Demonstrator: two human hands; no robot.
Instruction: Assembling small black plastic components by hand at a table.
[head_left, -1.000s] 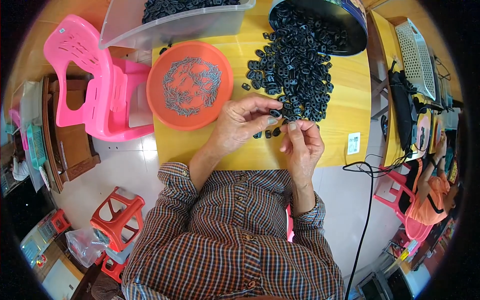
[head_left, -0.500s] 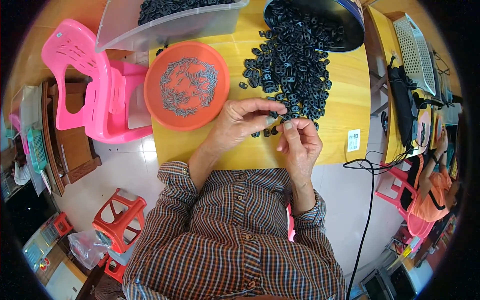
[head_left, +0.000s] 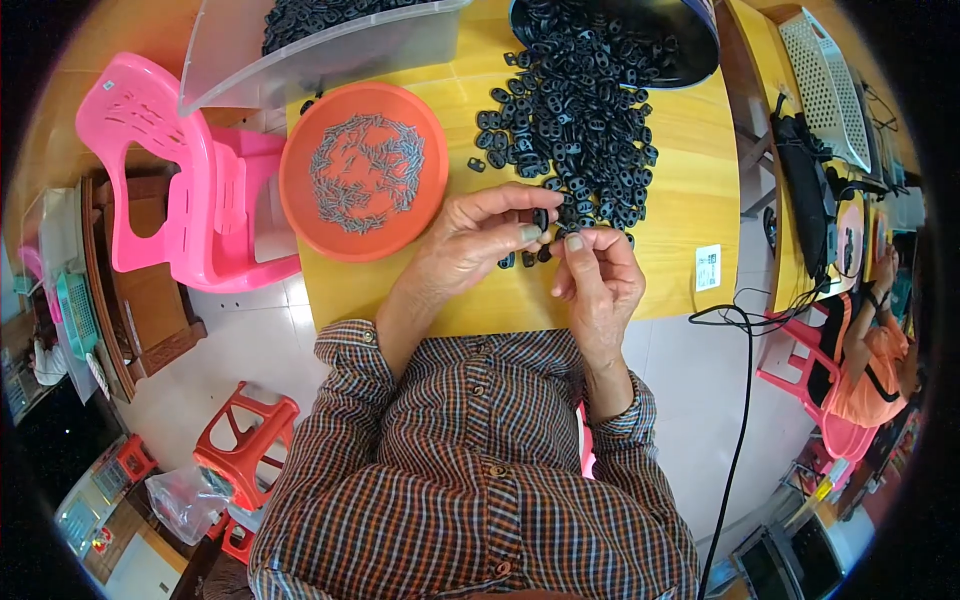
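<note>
A small black oval plastic piece (head_left: 541, 217) is pinched between the thumb and fingers of my left hand (head_left: 470, 240). Close beside it, at the near edge of the pile, my right hand (head_left: 600, 275) has its thumb and forefinger pressed together; what lies between them is too small to make out. Beyond both hands spreads a heap of black two-holed plastic pieces (head_left: 580, 130) on the yellow table (head_left: 685, 180). An orange-red round tray (head_left: 292, 185) to the left holds many small grey metal pins or screws (head_left: 395, 185).
A clear plastic bin (head_left: 330, 75) with black pieces stands at the far left, and a dark round tub (head_left: 700, 40) lies tipped at the back. A pink chair (head_left: 185, 180) is left of the table. A black cable (head_left: 748, 400) hangs at right; a person in orange (head_left: 868, 385) sits beyond.
The black piece in my left hand has turned and shows more upright. My fingertips have shifted slightly apart. The whole view has moved a little, with the table sliding up and left.
</note>
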